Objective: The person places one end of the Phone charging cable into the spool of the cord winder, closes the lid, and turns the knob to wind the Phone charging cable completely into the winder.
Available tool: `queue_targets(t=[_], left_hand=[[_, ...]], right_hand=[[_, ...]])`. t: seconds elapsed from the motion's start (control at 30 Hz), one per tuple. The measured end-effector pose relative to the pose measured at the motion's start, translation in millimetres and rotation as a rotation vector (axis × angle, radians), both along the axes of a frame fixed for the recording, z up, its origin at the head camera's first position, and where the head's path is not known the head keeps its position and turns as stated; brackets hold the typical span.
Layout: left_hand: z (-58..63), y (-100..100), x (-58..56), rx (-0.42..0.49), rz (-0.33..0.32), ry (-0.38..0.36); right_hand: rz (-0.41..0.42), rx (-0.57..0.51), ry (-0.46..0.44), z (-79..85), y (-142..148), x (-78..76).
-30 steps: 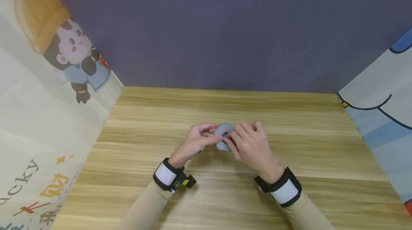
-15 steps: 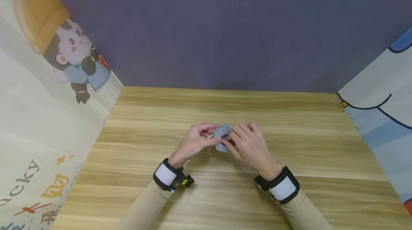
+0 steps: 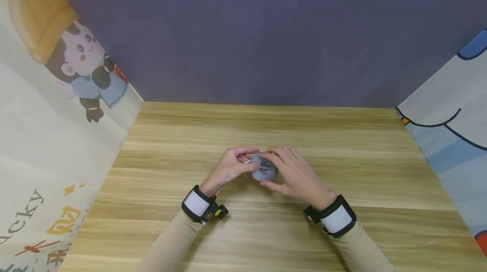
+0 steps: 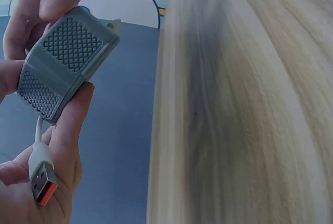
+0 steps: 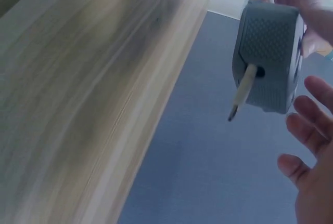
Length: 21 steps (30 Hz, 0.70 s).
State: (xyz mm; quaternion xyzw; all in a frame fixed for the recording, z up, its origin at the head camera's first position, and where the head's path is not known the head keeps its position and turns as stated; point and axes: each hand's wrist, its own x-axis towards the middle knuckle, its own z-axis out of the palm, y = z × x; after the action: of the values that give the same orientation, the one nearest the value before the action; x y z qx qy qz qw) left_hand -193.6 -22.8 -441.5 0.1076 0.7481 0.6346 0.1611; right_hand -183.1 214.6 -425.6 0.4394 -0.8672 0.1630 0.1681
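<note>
My left hand (image 3: 232,168) pinches a small grey cable winder (image 3: 266,173) between thumb and fingers, held up above the table. The winder (image 4: 73,44) has criss-cross textured sides. A white cable with a USB plug (image 4: 42,182), orange inside, hangs from it against my left palm in the left wrist view. From another side of the winder (image 5: 268,37) a short white connector (image 5: 244,86) pokes out beside a dark hole. My right hand (image 3: 298,174) is at the winder's right, its fingers loosely extended and thumb apart. Whether its fingertips touch the winder is unclear.
Underneath lies a wood-grain table (image 3: 182,136). A dark blue panel (image 3: 243,39) stands along its back edge. Light panels with cartoon prints flank it: a left panel (image 3: 23,115) and a right panel (image 3: 456,115).
My right thumb and fingers, earlier pinched together at the winder's middle, have spread apart around its right side. The winder has dropped slightly and turned; my left hand keeps its hold.
</note>
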Motion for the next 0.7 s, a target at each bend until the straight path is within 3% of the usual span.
queue_targets(t=[0.23,0.43,0.53,0.7], left_hand=[[-5.3,0,-1.8,-0.008,-0.012,-0.032],[-11.3,1,-4.1,0.003,-0.036,-0.034],[-13.8,2,-5.8,-0.032,-0.066,0.016],[-17.7,4,-7.7,-0.157,-0.115,0.192]], right_hand=[[-0.014,0.089,-0.114,-8.6,2,-0.8],[-0.025,0.089,-0.131,-13.5,0,-1.5],[-0.043,0.087,-0.110,-16.0,-1,-2.3],[-0.085,0.090,-0.055,-21.7,-4,-3.7]])
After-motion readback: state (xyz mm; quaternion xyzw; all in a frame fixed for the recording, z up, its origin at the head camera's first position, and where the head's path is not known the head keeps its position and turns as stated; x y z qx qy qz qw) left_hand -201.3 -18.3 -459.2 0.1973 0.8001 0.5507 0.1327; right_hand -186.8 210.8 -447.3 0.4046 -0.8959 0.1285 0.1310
